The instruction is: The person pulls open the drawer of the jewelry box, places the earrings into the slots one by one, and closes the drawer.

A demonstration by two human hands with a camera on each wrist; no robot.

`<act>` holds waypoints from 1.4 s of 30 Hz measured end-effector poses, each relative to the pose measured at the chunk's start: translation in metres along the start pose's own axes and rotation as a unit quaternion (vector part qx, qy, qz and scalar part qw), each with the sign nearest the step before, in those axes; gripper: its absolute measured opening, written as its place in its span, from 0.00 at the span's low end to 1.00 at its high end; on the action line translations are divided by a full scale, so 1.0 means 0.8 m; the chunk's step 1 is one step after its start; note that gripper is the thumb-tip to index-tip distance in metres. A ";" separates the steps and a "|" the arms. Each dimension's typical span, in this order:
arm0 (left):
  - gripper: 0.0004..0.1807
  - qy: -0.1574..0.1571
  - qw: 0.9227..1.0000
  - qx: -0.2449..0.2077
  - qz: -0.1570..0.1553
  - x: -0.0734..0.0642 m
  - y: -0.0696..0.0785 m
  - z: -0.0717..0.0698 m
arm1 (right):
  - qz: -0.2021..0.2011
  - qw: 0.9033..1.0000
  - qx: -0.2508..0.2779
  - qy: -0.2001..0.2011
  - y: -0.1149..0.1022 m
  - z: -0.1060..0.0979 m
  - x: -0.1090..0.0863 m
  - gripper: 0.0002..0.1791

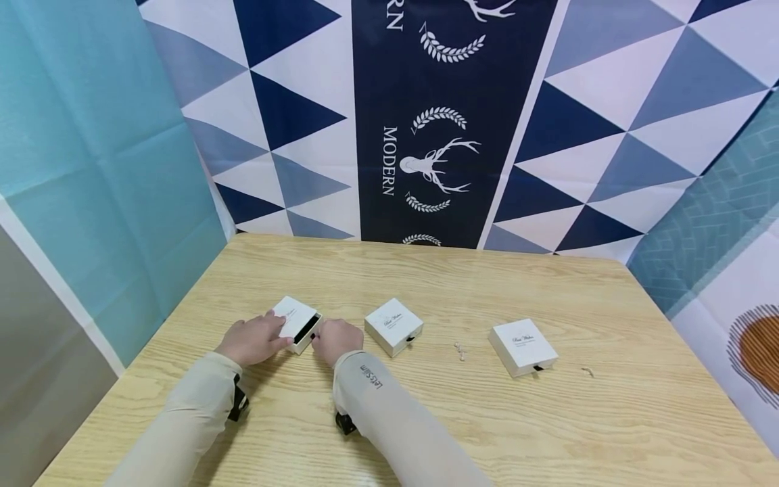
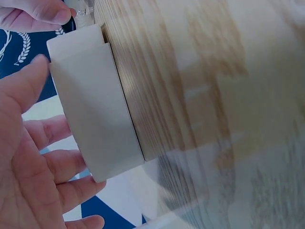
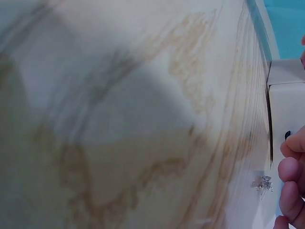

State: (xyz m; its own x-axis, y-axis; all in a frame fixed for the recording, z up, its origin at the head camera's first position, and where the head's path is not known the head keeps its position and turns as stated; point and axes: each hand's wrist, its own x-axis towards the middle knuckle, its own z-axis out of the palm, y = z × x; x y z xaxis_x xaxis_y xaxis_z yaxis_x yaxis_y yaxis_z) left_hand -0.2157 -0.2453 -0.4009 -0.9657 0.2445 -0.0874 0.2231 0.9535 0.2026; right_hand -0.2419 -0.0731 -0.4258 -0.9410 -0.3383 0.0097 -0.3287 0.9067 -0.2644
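A small white drawer box (image 1: 297, 310) with printed lettering lies at the left of the table. Its drawer (image 1: 308, 328) is pulled partly out of the sleeve, showing a black inside. My left hand (image 1: 252, 337) holds the sleeve, its thumb near the drawer end and the fingers along the top, seen also in the left wrist view (image 2: 28, 157). At the drawer front, my right hand (image 1: 337, 340) pinches the black pull tab (image 3: 288, 135) between thumb and finger.
Two similar white boxes, one in the middle (image 1: 394, 326) and one at the right (image 1: 524, 345), stand closed with black tabs facing me. Small shiny jewellery pieces (image 1: 460, 351) lie between them. Another tiny piece (image 1: 587, 371) lies farther right. Patterned cloth (image 1: 304, 135) hangs behind the table.
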 end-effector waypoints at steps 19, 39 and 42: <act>0.29 -0.014 1.000 -0.014 -0.001 -0.001 -0.003 -0.011 | -0.018 1.000 -0.003 0.010 -0.007 -0.004 -0.005 0.21; 0.31 -0.029 0.998 -0.052 -0.006 -0.003 -0.014 -0.014 | -0.029 0.999 0.015 -0.005 -0.008 -0.005 -0.009 0.25; 0.31 -0.025 0.998 -0.057 0.004 -0.004 -0.015 -0.016 | -0.038 0.999 0.021 -0.007 -0.007 -0.006 -0.011 0.25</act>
State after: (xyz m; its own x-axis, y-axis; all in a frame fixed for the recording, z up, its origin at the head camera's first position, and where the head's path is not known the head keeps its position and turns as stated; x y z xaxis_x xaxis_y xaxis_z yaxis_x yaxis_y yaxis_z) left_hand -0.2167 -0.2602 -0.3906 -0.9554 0.2636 -0.1333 0.2117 0.9257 0.3135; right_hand -0.2317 -0.0740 -0.4200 -0.9121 -0.4095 0.0185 -0.3954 0.8668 -0.3038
